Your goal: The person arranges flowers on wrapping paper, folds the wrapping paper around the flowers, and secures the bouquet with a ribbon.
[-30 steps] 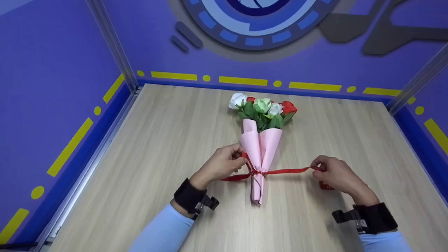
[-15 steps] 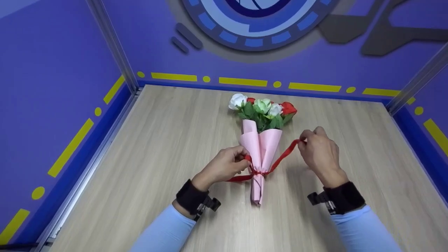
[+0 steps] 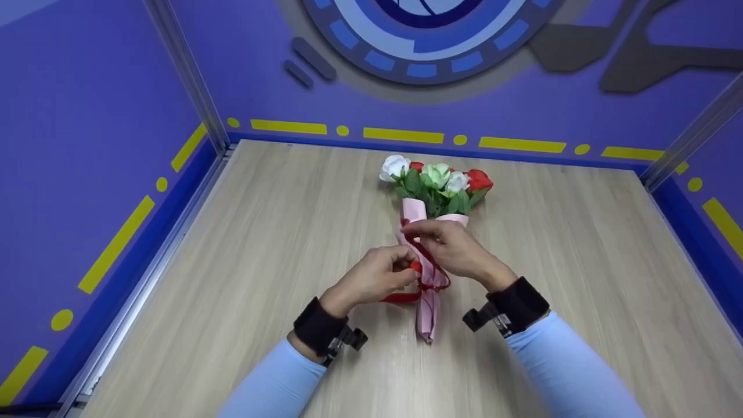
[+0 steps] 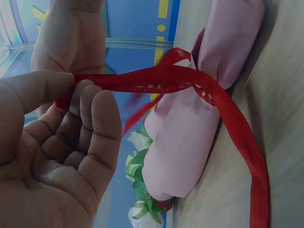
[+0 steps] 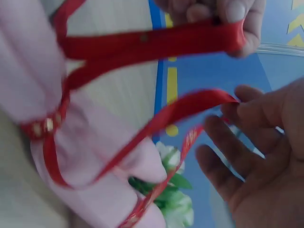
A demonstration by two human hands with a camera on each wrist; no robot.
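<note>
A bouquet of white, pale green and red flowers [image 3: 435, 174], wrapped in pink paper [image 3: 428, 322], lies on the table, blossoms toward the back wall. Red ribbon [image 4: 164, 78] with gold print is tied round the narrow waist of the wrap. My left hand [image 3: 376, 274] pinches a folded loop of it between thumb and fingers, just left of the wrap. My right hand [image 3: 457, 249] reaches over the paper and pinches the ribbon's other length [image 5: 164, 116], other fingers spread. One ribbon tail [image 4: 256, 180] hangs onto the table on the left.
The wooden table [image 3: 278, 220] meets a blue-purple back wall [image 3: 244, 69] with yellow dashes and similar side panels. Metal posts [image 3: 191, 75] stand at the corners. Each wrist wears a black strap [image 3: 318, 328] with a small camera.
My right hand has swung from the far right, up and leftward across the bouquet, carrying its ribbon length over the wrap. The left hand has shifted slightly right, still pinching the loop.
</note>
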